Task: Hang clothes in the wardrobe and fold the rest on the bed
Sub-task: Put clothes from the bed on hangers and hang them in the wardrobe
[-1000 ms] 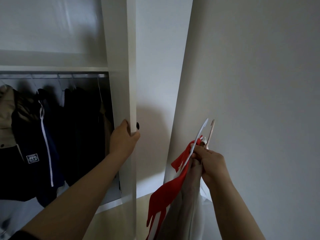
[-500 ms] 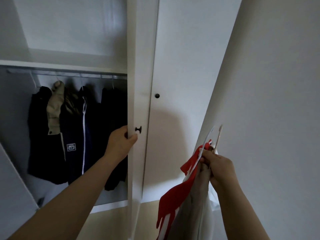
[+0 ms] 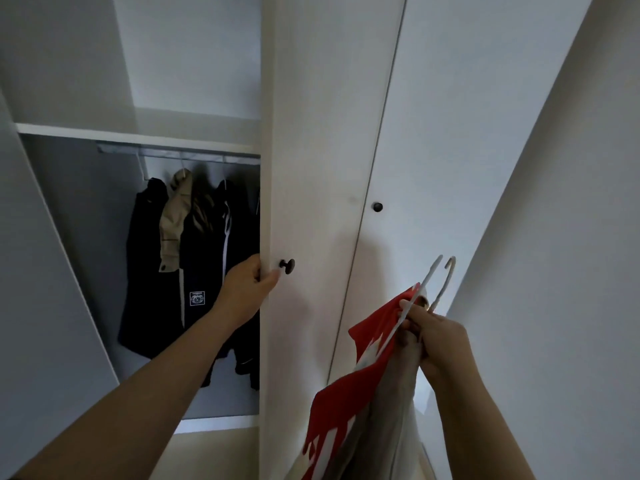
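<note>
Gripped the left edge of the tall white wardrobe door [image 3: 311, 168] with the left hand [image 3: 244, 292], fingers curled behind the edge, thumb on the front just beside the small dark round knob [image 3: 287, 265]; could not tell whether thumb and knob touched. Clenched the right hand [image 3: 436, 337], lower and further right, round the necks of two thin pale hangers [image 3: 429, 277], hooks sticking up above the knuckles towards the plain white wall [image 3: 571, 237]. Had a red-and-white garment [image 3: 346, 393] and a grey-beige garment [image 3: 398, 382] hanging from those hangers, directly below the right hand and running out of the bottom of the view. Saw, left of the gripped door, the open wardrobe compartment [image 3: 86, 237]: dark jackets [image 3: 149, 271] and a beige jacket [image 3: 175, 216] hung close together on a metal rail [image 3: 180, 154] under a white shelf [image 3: 138, 133], well apart from the held garments. Saw a second white door [image 3: 433, 133] with its own dark knob [image 3: 377, 206] above the right hand.
</note>
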Demonstrator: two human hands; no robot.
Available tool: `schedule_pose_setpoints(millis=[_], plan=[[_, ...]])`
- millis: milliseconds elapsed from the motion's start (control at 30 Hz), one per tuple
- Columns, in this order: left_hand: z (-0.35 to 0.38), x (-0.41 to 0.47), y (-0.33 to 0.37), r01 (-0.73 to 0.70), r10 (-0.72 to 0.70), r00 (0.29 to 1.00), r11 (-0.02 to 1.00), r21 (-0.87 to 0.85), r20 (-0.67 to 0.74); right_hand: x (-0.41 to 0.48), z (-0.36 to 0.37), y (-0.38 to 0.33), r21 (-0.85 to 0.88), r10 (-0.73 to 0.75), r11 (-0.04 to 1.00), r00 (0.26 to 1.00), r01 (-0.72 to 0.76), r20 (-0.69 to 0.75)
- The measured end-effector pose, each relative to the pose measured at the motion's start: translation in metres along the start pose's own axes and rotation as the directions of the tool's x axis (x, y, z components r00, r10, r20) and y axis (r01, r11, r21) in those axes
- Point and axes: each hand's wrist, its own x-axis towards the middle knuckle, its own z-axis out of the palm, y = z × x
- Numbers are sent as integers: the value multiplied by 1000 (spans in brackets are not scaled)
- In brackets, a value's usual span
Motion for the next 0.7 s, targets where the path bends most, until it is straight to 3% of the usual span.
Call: schedule_pose_setpoints(millis=[200, 433, 700], plan=[[-26, 18, -13, 41, -41, 996, 999, -7, -82, 27, 49, -4, 8, 17, 1000, 996, -18, 93], [-48, 40, -27, 48, -52, 997, 997, -64, -64, 40, 99, -2, -12, 27, 1000, 990, -26, 140], [-82, 91, -63, 15, -19, 999, 994, -107, -29, 46, 170, 2, -12, 29, 1000, 996, -28, 82]])
